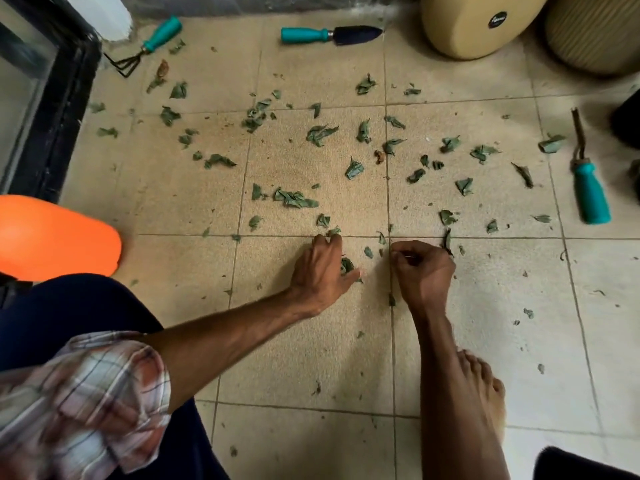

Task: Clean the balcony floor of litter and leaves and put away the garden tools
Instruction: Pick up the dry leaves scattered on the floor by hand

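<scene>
Scattered leaves look light and brittle; probably best scooped in loose bunches. Left hand curls round some leaves; right hand is curled, contents unclear.

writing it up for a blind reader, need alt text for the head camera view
A person's left hand grips torn green leaves, the right hand curled beside it, on a beige tiled floor littered with more. A teal-handled rake, trowel and third tool lie at the edges.

A home balcony with a beige tiled floor strewn with leaves. A black door frame stands at nine o'clock. Cream planters at one o'clock and teal-handled garden tools point to gardening.
</scene>
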